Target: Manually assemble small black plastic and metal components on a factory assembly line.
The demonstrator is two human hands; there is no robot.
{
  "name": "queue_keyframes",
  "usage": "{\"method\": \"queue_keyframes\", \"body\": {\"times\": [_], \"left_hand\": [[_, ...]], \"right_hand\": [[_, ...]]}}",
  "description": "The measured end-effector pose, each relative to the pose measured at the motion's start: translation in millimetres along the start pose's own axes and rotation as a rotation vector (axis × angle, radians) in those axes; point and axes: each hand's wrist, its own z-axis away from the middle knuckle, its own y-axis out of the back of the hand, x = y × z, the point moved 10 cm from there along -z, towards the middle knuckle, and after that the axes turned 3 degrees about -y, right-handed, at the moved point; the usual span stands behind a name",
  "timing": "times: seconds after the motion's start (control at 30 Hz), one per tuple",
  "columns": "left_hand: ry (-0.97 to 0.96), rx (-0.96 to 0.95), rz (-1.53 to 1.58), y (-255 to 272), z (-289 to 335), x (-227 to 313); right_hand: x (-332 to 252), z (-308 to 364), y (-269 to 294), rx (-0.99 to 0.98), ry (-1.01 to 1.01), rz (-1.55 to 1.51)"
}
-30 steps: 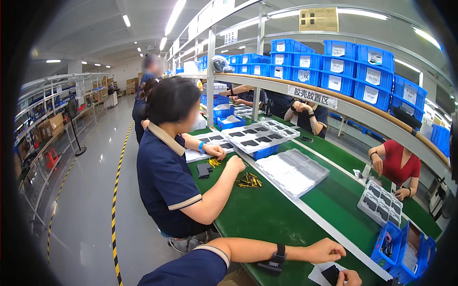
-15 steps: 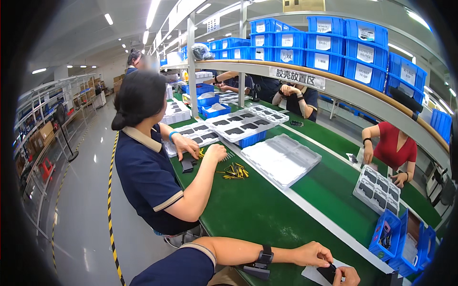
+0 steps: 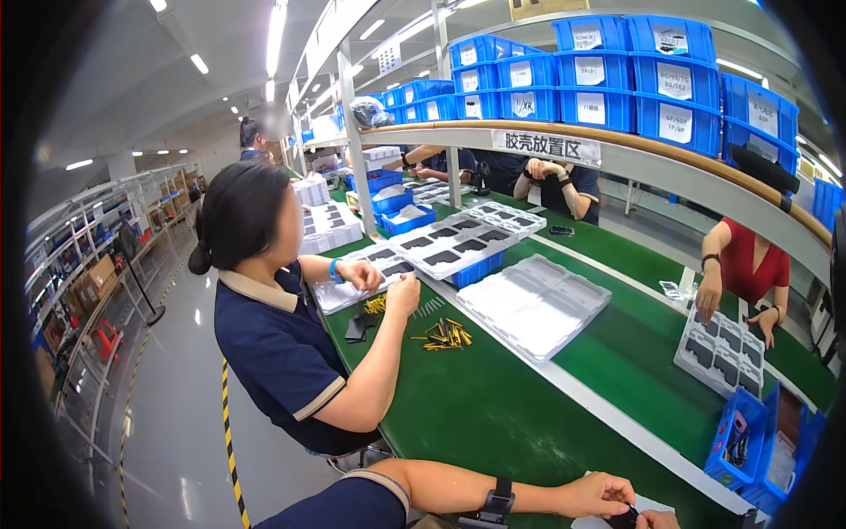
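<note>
Grey floor (image 3: pixel 181 414) is running along the left, one standing fan (image 3: pixel 137 264) resting on it. The green bench (image 3: pixel 493 414) is crossing the centre beneath a shelf (image 3: pixel 648 160) carrying blue bins (image 3: pixel 677 81), too overlapped to count. Left to right: one seated co-worker (image 3: pixel 282 353) is working; one large pale tray (image 3: pixel 536 307) is lying mid-bench; the left hand (image 3: pixel 599 495) is pinching one black piece (image 3: pixel 622 520) above a white sheet (image 3: pixel 589 524); the right hand (image 3: pixel 656 520) is meeting the lower edge, grip undeterminable; one red-topped co-worker (image 3: pixel 756 264) is sitting opposite.
</note>
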Motion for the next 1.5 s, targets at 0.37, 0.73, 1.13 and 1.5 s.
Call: {"method": "queue_keyframes", "body": {"times": [0.37,0.73,1.13,1.5], "left_hand": [[-0.036,0.106,-0.213,5.2,7.7,17.3],[0.010,0.148,-0.203,9.0,9.2,20.7],[-0.003,0.158,-0.205,12.4,9.4,26.1],[-0.023,0.169,-0.214,12.4,11.4,27.1]], "right_hand": [[5.7,-2.3,-3.7,-0.005,0.046,-0.046],[4.8,-7.6,-5.9,-0.041,0.046,-0.066],[12.2,-5.6,-10.8,-0.090,0.018,-0.073],[11.7,-5.2,-12.3,-0.101,0.010,-0.075]]}}
